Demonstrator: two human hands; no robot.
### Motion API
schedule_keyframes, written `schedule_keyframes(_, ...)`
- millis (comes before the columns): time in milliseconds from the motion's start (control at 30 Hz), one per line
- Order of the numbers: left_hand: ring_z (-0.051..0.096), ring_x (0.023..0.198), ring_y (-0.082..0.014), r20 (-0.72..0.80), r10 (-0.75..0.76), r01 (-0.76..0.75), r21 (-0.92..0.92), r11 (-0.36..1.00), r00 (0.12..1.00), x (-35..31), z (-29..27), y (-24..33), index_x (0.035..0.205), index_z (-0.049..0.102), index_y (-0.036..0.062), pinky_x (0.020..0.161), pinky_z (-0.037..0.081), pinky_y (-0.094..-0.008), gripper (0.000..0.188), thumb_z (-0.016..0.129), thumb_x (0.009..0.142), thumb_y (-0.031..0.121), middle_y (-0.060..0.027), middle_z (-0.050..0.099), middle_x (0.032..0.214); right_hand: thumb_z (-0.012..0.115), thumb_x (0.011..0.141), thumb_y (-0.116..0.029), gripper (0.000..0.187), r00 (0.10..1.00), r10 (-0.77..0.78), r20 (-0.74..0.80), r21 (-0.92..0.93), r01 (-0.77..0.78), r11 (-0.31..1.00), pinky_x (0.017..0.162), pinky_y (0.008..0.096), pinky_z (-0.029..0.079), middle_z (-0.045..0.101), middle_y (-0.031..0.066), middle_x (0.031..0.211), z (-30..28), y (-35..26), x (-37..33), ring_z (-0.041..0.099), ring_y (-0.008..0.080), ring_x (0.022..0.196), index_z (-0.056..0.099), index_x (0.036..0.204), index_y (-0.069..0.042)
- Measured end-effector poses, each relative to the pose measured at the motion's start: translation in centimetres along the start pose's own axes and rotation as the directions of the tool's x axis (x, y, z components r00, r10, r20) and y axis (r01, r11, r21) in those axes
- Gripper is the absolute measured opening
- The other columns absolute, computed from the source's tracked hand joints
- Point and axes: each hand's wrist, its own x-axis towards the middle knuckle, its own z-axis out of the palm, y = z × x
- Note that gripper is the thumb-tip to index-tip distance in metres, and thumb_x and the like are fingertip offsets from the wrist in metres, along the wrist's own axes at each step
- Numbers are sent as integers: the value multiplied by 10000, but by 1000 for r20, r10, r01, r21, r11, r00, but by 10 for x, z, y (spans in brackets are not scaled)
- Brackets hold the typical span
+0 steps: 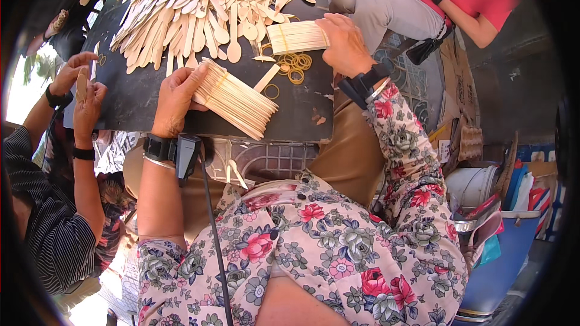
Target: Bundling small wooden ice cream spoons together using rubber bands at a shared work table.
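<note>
Wooden sticks (238, 102) in a bundle are clamped between the thumb and fingers of the left hand (174, 98), left of the frame's centre. At upper centre, a second bundle (299, 37) is clasped at its right end by the right hand (347, 43), with rubber bands (295, 61) strewn just below and wooden cutlery (193, 12) heaped at upper left on the table (124, 108).

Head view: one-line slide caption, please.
Left hand holds a bundle of wooden sticks while the right hand touches another bundle, near yellow rubber bands and heaped wooden cutlery.
</note>
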Motion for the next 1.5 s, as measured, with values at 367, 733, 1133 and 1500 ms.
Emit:
schedule_keyframes(367, 580, 705, -58, 103, 124, -128, 29, 991, 987, 0, -10, -1, 982, 671, -13, 644, 457, -200, 307, 644, 917, 286, -7, 645, 804, 664, 554, 3, 593, 967, 119, 227, 195, -164, 967, 982, 390, 422, 596, 147, 1200, 5, 9, 21, 509, 358, 1147, 631, 1142, -61)
schedule_keyframes(733, 648, 817, -112, 74, 73, -51, -264, 963, 995, -1, -55, -5, 1098, 629, -31, 737, 507, -239, 320, 577, 960, 253, -62, 684, 944, 681, 665, -74, 413, 985, -93, -143, 185, 119, 975, 970, 399, 434, 633, 140, 1102, -17, -32, 29, 550, 342, 1100, 648, 1074, -32)
schedule_keyframes(1133, 670, 964, -192, -82, 138, -158, -630, 761, 987, 1, -81, -10, 1202, 545, -22, 782, 564, -319, 356, 496, 997, 266, -131, 654, 1128, 588, 733, -147, 100, 732, -636, 243, -35, 662, 749, 755, 347, 397, 555, 29, 718, -16, -95, -4, 539, 197, 767, 637, 683, -75)
schedule_keyframes(1500, 662, 991, -190, -111, 192, -212, -723, 657, 975, 6, -101, -21, 1199, 556, 18, 775, 571, -325, 321, 508, 995, 261, -109, 648, 1154, 572, 750, -135, 81, 720, -661, 211, -96, 688, 719, 784, 337, 411, 569, 50, 701, 3, -81, 7, 570, 202, 753, 607, 721, -68)
